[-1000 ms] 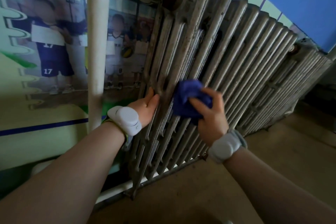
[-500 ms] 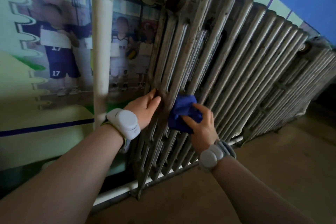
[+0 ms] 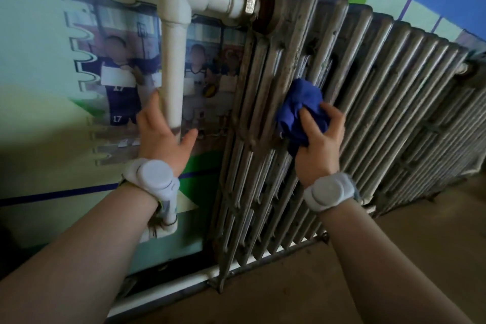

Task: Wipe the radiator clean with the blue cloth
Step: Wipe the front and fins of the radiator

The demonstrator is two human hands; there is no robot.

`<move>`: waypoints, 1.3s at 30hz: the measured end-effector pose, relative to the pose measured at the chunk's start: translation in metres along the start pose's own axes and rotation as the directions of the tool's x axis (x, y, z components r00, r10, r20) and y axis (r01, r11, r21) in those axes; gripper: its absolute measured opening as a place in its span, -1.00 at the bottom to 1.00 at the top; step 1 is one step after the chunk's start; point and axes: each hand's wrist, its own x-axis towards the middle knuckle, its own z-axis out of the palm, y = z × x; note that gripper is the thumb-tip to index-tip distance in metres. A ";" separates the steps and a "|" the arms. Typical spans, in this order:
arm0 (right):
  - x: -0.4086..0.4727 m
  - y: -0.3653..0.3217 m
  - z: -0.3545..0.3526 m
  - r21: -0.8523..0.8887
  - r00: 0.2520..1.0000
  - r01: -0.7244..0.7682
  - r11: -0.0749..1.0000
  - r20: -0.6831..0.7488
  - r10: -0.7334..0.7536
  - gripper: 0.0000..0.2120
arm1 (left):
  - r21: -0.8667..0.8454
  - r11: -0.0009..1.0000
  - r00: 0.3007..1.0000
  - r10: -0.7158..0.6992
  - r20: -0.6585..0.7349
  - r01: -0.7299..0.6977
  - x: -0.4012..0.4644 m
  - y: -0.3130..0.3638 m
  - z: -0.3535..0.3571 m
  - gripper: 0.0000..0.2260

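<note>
**Blue cloth pressed to the radiator's front ribs**

The right hand point(image 3: 319, 144) holds the bunched blue cloth point(image 3: 299, 110), its fingers point(image 3: 332, 113) and thumb curled round the wad, and presses it against the upright ribs near the left end of the radiator point(image 3: 381, 102), about halfway up. The radiator is grey, worn cast iron, standing on the floor point(image 3: 394, 271) along the wall point(image 3: 34, 34) and running off to the right.

The left hand point(image 3: 160, 137) is at the white pipe point(image 3: 173, 66) just left of the radiator. Its fingers are spread and nearly straight, with the thumb on one side of the upright pipe and the index finger on the other; whether it touches the pipe cannot be told. The pipe bends at an elbow near the top and joins the radiator's upper left corner.

Each wrist wears a white band point(image 3: 152, 179). A printed picture point(image 3: 118, 81) of figures in jerseys covers the wall behind the pipe.
</note>
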 end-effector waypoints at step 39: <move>-0.156 0.072 0.033 -0.005 0.857 0.185 0.983 0.490 -0.159 -0.29 | 0.241 0.950 0.977 -0.213 0.034 0.198 -0.007 -0.025 0.032 -0.40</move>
